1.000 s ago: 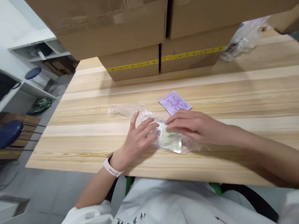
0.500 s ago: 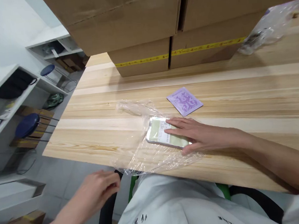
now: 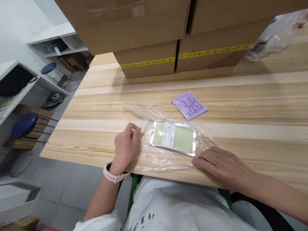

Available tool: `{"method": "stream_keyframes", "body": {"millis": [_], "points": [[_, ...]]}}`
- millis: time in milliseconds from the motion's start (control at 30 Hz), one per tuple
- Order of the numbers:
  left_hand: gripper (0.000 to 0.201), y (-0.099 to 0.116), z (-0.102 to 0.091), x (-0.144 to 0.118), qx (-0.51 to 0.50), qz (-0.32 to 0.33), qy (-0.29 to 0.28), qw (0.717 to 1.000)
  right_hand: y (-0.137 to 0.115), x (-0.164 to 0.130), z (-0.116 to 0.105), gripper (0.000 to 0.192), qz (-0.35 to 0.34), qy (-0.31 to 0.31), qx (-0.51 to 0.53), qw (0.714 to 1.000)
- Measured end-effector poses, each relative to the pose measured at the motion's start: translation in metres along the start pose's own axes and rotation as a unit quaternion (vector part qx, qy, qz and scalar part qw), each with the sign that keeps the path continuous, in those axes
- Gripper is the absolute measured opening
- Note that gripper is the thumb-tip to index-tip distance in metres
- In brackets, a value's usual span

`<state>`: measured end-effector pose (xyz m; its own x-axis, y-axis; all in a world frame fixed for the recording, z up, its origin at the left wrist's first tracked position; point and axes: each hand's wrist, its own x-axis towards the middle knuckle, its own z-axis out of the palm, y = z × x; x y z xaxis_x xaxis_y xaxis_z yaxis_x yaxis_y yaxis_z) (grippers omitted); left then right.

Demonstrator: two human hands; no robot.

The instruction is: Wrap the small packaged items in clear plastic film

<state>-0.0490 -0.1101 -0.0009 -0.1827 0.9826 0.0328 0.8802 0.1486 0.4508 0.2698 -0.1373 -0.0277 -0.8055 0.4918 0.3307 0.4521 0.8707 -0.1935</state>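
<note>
**Film, foil, wood and card**

Mid-frame, clear glossy plastic film [image 3: 158, 158] lies crinkled on a pale matt wooden table [image 3: 263, 94]. On it, a silvery foil-edged pouch [image 3: 173, 138] with a white paper label [image 3: 169, 135]. Just above, a matt lilac sachet [image 3: 189, 105]. Top: rough brown cardboard boxes [image 3: 139, 19], glossy yellow tape [image 3: 149, 62]

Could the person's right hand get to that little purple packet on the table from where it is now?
Probably yes. The right hand rests flat near the table's front edge, and the purple packet lies flat on bare wood further back. Only the green pouch in clear plastic sits partly between, low enough to reach over.
</note>
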Motion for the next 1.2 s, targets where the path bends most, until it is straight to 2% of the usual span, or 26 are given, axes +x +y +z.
{"method": "stream_keyframes", "body": {"millis": [100, 200, 300, 367, 433, 500, 533, 567, 667, 767, 833, 933, 967, 1033, 1100, 1200], "points": [[0.018, -0.019, -0.012, -0.008, -0.026, -0.052, 0.025, 0.998, -0.003, -0.027, 0.002, 0.032, 0.052, 0.035, -0.006, 0.998], [0.023, -0.037, -0.018, -0.018, -0.019, -0.093, 0.029, 0.995, -0.004, -0.045, -0.005, 0.031, 0.091, 0.047, 0.034, 0.994], [0.027, -0.054, -0.026, -0.028, -0.003, -0.136, 0.024, 0.990, 0.001, -0.054, -0.026, 0.024, 0.142, 0.012, 0.121, 0.982], [0.024, -0.058, -0.035, -0.034, 0.024, -0.142, 0.051, 0.988, 0.004, -0.051, -0.043, 0.016, 0.175, -0.019, 0.178, 0.968], [0.019, -0.052, -0.043, -0.039, 0.053, -0.095, 0.149, 0.983, 0.006, -0.040, -0.055, 0.013, 0.223, -0.003, 0.193, 0.956], [0.012, -0.034, -0.046, -0.043, 0.042, 0.025, 0.250, 0.967, 0.005, -0.021, -0.057, 0.022, 0.258, 0.039, 0.167, 0.951], [0.008, -0.021, -0.044, -0.045, 0.018, 0.100, 0.265, 0.959, 0.004, -0.008, -0.055, 0.031, 0.263, 0.046, 0.149, 0.952], [0.005, -0.008, -0.038, -0.046, -0.014, 0.175, 0.243, 0.954, 0.004, 0.005, -0.052, 0.039, 0.260, 0.040, 0.134, 0.956], [0.024, 0.024, -0.007, -0.048, -0.057, 0.324, 0.063, 0.942, 0.008, 0.043, -0.038, 0.054, 0.243, 0.006, 0.110, 0.964], [0.060, 0.031, 0.027, -0.048, 0.014, 0.372, -0.067, 0.926, 0.023, 0.065, -0.033, 0.056, 0.277, -0.001, 0.144, 0.950], [0.080, 0.025, 0.040, -0.048, 0.045, 0.382, -0.117, 0.916, 0.031, 0.068, -0.032, 0.056, 0.309, 0.002, 0.186, 0.933], [0.088, 0.017, 0.045, -0.049, 0.050, 0.385, -0.142, 0.911, 0.034, 0.067, -0.030, 0.064, 0.322, 0.000, 0.203, 0.925], [0.090, 0.016, 0.043, -0.049, 0.050, 0.384, -0.145, 0.911, 0.033, 0.066, -0.028, 0.060, 0.316, -0.003, 0.205, 0.926], [0.092, 0.016, 0.041, -0.049, 0.049, 0.383, -0.150, 0.910, 0.035, 0.064, -0.025, 0.037, 0.316, 0.005, 0.237, 0.919], [0.091, 0.017, 0.038, -0.049, 0.047, 0.383, -0.152, 0.910, 0.047, 0.056, -0.024, 0.026, 0.369, 0.049, 0.284, 0.883], [0.087, 0.018, 0.036, -0.050, 0.046, 0.384, -0.155, 0.909, 0.085, 0.032, -0.030, 0.026, 0.503, 0.125, 0.323, 0.792]]}}
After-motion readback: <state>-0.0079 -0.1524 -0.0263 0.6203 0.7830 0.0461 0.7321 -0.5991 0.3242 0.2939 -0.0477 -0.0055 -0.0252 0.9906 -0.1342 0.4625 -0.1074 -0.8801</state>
